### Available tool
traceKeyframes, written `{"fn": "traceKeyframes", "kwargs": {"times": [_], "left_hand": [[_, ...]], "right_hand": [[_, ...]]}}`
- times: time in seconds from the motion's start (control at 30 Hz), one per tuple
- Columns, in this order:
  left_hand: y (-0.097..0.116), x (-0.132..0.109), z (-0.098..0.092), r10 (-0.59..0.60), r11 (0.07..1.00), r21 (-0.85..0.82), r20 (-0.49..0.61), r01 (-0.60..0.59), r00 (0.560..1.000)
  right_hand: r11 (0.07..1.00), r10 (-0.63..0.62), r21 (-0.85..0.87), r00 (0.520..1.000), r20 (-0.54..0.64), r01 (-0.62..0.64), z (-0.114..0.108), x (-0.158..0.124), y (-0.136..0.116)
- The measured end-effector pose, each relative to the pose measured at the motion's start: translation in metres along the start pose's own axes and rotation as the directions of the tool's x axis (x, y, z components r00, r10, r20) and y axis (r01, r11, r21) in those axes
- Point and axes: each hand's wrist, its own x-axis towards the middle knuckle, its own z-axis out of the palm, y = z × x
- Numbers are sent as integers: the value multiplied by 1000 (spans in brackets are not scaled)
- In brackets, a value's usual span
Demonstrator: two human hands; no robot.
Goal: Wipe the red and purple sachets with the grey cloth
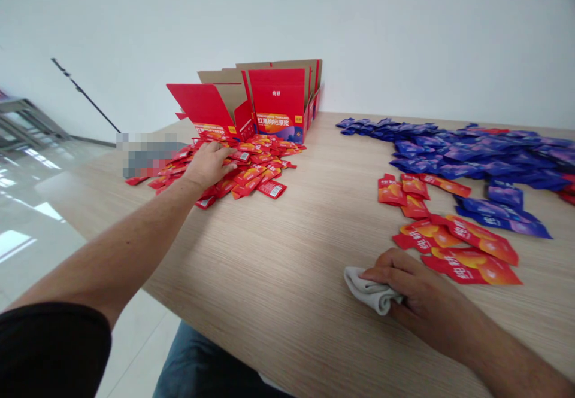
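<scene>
My left hand [210, 163] reaches out onto a pile of red sachets [251, 173]. Its fingers and thumb are spread, touching the packets, and I see nothing gripped in it. A folded pale grey cloth [371, 289] is pinched in my right hand [417, 293], low over the front of the table. Just beyond that hand lie several loose red pouches [471, 260] with orange print. The undersides of the left fingers are partly hidden by the sachets.
Open red cartons [276, 102] stand behind the red pile, near the wall. A long heap of dark blue sachets [462, 149] covers the back right, with a few red ones among them. The wooden table's [269, 254] front edge runs close to my legs.
</scene>
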Motion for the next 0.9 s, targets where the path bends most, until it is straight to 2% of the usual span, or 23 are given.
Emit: {"fn": "traceKeyframes", "kwargs": {"times": [0.1, 0.17, 0.27, 0.33, 0.43, 0.53, 0.7, 0.8, 0.9], "left_hand": [[0, -2, -1, -42, 999, -30, -14, 42, 999], [8, -4, -6, -66, 996, -71, -38, 63, 997], [34, -8, -16, -72, 981, -185, -87, 55, 994], [58, -11, -22, -46, 955, -297, -124, 8, 991], [102, -16, -25, 39, 900, -427, -128, -91, 991], [156, -21, -24, 166, 842, -510, -65, -175, 984], [256, -25, -22, 334, 691, -693, 52, -206, 941], [307, -15, -15, 387, 666, -719, 102, -201, 916], [345, 4, -4, 418, 686, -704, 173, -185, 892]], "right_hand": [[1000, 17, 8, 1000, 11, -17, 1, -1, -1], [999, 37, 8, 999, 14, -37, 1, 0, -2], [999, 51, -4, 998, 25, -51, 0, 1, -5], [999, 43, -7, 998, 48, -43, -1, 3, -7], [999, 53, -9, 997, 63, -53, -2, 5, -8], [998, 61, 7, 996, 71, -62, -1, 7, -8], [998, 60, 22, 995, 81, -62, 2, 8, -7], [997, 68, 21, 994, 91, -70, 2, 9, -7], [997, 62, 30, 995, 82, -64, 2, 9, -7]]}}
